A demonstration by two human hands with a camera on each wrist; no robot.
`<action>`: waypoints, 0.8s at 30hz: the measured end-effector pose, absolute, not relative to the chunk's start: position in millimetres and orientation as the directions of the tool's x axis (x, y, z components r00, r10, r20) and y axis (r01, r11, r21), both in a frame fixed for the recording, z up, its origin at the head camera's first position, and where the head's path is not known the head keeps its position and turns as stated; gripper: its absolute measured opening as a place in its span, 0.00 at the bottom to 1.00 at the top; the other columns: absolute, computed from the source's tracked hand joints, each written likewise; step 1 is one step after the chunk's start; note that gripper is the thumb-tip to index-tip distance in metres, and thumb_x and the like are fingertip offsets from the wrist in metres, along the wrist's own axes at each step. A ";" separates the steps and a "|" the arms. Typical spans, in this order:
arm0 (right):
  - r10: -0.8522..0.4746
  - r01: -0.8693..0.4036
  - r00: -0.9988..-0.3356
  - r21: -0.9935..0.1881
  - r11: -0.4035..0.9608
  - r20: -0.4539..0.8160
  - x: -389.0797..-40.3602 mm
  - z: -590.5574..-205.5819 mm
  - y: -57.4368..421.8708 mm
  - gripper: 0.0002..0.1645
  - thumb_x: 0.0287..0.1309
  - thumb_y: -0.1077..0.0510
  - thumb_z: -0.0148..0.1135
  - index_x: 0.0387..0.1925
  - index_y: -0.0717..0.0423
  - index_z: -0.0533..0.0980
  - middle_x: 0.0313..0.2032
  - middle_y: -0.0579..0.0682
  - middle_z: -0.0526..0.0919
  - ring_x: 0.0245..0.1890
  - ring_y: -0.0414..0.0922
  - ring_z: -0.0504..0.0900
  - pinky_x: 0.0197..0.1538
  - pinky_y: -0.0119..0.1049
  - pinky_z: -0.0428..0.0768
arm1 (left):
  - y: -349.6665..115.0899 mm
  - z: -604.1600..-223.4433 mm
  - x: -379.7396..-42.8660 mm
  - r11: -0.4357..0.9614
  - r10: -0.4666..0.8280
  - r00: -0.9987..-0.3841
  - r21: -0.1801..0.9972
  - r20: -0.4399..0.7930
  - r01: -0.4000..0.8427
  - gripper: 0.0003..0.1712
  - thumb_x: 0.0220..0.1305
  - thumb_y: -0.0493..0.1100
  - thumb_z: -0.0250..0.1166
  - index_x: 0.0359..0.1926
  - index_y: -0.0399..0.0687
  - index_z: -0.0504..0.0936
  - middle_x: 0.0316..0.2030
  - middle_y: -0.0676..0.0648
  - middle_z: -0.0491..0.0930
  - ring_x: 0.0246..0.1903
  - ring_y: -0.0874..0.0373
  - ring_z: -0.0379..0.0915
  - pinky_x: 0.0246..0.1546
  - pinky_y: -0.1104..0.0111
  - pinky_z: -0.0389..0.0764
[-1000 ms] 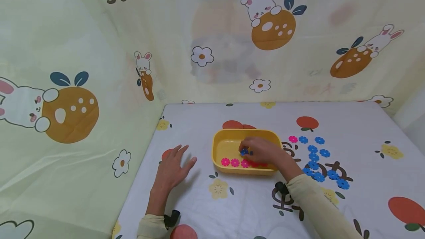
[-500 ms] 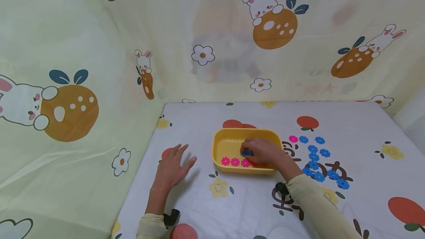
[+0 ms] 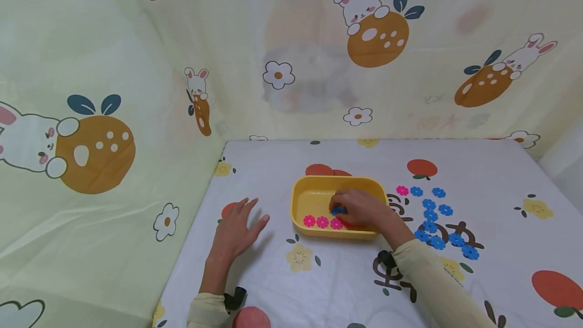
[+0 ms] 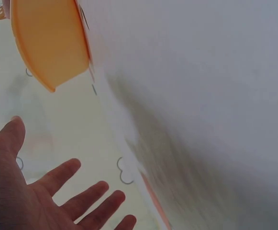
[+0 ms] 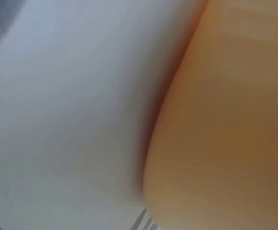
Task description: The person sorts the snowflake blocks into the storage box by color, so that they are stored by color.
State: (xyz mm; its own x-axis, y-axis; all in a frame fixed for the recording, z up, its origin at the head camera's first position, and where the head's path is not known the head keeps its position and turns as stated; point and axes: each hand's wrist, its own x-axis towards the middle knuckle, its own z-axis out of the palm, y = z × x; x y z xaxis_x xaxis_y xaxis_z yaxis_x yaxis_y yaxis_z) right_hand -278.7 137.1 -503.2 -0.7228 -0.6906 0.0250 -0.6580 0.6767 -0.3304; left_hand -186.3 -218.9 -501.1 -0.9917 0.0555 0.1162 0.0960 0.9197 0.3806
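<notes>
In the head view my right hand (image 3: 360, 207) reaches into a yellow tray (image 3: 314, 182) and pinches a blue flower-shaped piece (image 3: 338, 210), partly hidden by the fingers. Pink flower-shaped pieces (image 3: 322, 222) lie in a row along the tray's near side; the hand covers the right end of that row. My left hand (image 3: 239, 232), fingers spread, is to the left of the tray and holds nothing. The left wrist view shows this hand (image 4: 38, 196) apart from the tray (image 4: 52, 43). Only the tray's outer wall (image 5: 225, 120) fills the right wrist view, without the hand.
Right of the tray, several blue flower-shaped pieces (image 3: 429, 215) lie scattered on the printed tablecloth (image 3: 355, 277), with one pink piece (image 3: 402, 191) near the tray's far right corner. A printed curtain (image 3: 314, 130) hangs behind the table and along its left.
My right hand has shifted slightly inside the tray, and the blue piece has turned and moved a little right under the fingers. The left hand stays where it was.
</notes>
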 end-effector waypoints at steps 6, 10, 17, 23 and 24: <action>-0.690 -0.659 -0.723 -0.337 0.673 0.035 -277.8 -504.5 137.8 0.14 0.60 0.53 0.82 0.47 0.48 0.88 0.45 0.44 0.88 0.45 0.44 0.84 0.56 0.43 0.88 | -217.8 -500.9 -186.6 0.922 0.054 -0.993 0.377 0.106 0.090 0.42 0.75 0.70 0.59 0.79 0.51 0.72 0.78 0.38 0.68 0.74 0.38 0.69 0.67 0.37 0.75; -0.687 -0.653 -0.727 -0.340 0.677 0.028 -278.1 -505.0 138.0 0.14 0.61 0.53 0.81 0.47 0.48 0.88 0.45 0.44 0.87 0.45 0.43 0.83 0.56 0.42 0.88 | -217.6 -500.6 -186.6 0.921 0.053 -0.993 0.379 0.105 0.089 0.42 0.75 0.70 0.59 0.79 0.51 0.72 0.78 0.38 0.68 0.74 0.38 0.69 0.67 0.37 0.75; -0.662 -0.619 -0.749 -0.358 0.699 0.003 -276.2 -496.9 138.1 0.14 0.62 0.52 0.80 0.48 0.47 0.88 0.47 0.44 0.87 0.48 0.44 0.83 0.57 0.44 0.87 | -217.7 -500.6 -186.5 0.922 0.058 -0.993 0.376 0.105 0.094 0.42 0.76 0.70 0.59 0.79 0.51 0.72 0.78 0.38 0.68 0.74 0.37 0.70 0.66 0.37 0.76; -0.644 -0.600 -0.765 -0.360 0.714 -0.002 -273.4 -481.5 135.5 0.16 0.62 0.52 0.80 0.50 0.47 0.87 0.51 0.47 0.87 0.53 0.49 0.85 0.59 0.48 0.86 | -217.3 -500.5 -186.8 0.922 0.065 -0.992 0.372 0.109 0.102 0.42 0.76 0.69 0.59 0.79 0.51 0.72 0.78 0.38 0.68 0.73 0.37 0.70 0.65 0.37 0.76; -0.641 -0.597 -0.768 -0.362 0.716 -0.001 -272.8 -478.5 135.1 0.17 0.62 0.52 0.80 0.51 0.47 0.87 0.52 0.47 0.87 0.53 0.49 0.85 0.59 0.48 0.87 | -217.1 -500.4 -187.2 0.922 0.066 -0.992 0.373 0.108 0.101 0.42 0.76 0.69 0.59 0.79 0.51 0.72 0.78 0.38 0.68 0.73 0.37 0.70 0.65 0.36 0.77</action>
State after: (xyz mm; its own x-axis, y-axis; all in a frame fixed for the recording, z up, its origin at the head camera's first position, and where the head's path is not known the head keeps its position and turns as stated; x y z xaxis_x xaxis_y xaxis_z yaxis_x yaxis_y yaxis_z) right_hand -272.8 135.1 -478.5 -0.7679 -0.6406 -0.0013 -0.5967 0.7159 -0.3625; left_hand -187.2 -217.1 -500.4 -0.9920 0.0655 0.1079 0.1015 0.9223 0.3729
